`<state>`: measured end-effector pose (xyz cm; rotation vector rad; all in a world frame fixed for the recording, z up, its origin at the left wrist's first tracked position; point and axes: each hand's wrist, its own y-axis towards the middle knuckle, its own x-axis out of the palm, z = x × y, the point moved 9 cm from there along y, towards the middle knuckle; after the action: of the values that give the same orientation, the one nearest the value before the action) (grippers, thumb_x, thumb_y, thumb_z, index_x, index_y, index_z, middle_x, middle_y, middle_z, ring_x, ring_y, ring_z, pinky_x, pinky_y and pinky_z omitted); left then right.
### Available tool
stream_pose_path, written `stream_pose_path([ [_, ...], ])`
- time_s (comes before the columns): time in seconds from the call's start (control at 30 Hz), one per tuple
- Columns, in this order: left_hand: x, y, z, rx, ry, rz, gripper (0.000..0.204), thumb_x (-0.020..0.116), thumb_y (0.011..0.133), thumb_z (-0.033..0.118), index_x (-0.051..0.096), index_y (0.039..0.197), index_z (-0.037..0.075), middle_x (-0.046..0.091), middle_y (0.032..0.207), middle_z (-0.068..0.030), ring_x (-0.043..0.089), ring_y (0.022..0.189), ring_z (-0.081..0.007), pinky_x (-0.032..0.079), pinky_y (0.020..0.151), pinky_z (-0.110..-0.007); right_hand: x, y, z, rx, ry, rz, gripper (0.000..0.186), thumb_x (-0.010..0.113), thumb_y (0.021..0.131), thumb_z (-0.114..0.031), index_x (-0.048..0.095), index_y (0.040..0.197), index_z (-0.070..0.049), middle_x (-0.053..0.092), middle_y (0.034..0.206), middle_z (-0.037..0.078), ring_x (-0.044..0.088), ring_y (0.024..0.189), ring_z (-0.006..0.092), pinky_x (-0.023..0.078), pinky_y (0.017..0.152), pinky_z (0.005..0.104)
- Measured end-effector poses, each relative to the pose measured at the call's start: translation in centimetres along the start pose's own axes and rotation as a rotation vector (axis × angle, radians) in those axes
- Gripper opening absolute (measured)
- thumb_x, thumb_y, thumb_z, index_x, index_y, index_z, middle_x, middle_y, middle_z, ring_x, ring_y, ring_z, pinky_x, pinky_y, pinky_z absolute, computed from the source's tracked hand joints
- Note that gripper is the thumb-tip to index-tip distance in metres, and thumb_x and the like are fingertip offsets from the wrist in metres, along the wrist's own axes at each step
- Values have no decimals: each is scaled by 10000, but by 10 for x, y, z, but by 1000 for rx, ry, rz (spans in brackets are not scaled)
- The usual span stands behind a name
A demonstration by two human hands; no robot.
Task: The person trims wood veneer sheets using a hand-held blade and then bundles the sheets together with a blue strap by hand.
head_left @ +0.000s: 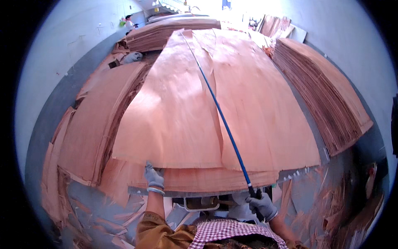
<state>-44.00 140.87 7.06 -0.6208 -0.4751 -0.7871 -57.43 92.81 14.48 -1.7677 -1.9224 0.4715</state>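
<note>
My left hand [154, 177], in a grey glove, pinches the near edge of a thin wood veneer sheet [166, 141] toward its left corner. In my right hand [263, 206], also gloved, is the black grip of a long blue pole [237, 152]. The pole tapers away over the veneer and its thin tip reaches close to the far edge. Another large veneer sheet [261, 120] lies to the right, its edge meeting the first along a wavy seam under the pole. Below both, the front of a lower veneer layer [199, 179] shows.
Veneer stacks stand on the left [95, 116], on the right [327, 91] and at the far end [170, 33]. Broken veneer scraps [112, 226] litter the floor near me. A white metal frame [201, 208] sits under the table's front. Far left is another person [130, 24].
</note>
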Motion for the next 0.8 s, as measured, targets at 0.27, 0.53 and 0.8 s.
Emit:
stream_pose_path([
  [0.27, 6, -43, -25, 19, 93, -109, 250, 545, 947, 267, 542, 1175, 165, 611, 1110, -29, 605, 941, -231, 522, 748, -394, -62, -28, 13, -47, -5, 122, 186, 692, 839, -200, 598, 855, -40, 568, 627, 34, 538, 492, 119, 439, 443, 260],
  [0.53, 29, -41, -82, -331, -5, -87, 136, 653, 889, 209, 598, 1011, 183, 643, 879, 16, 614, 752, -135, 496, 514, -242, -114, -29, 2, -87, 6, 206, 144, 669, 844, -171, 601, 872, -48, 566, 601, 35, 517, 468, 103, 418, 419, 252],
  [0.8, 121, -91, -6, 116, 257, -14, 147, 675, 871, 119, 533, 840, 138, 607, 692, 0, 564, 522, -92, 467, 432, -185, -167, -10, 3, -118, 19, 260, 162, 655, 826, -131, 549, 938, -82, 537, 638, 6, 495, 490, 92, 394, 402, 233],
])
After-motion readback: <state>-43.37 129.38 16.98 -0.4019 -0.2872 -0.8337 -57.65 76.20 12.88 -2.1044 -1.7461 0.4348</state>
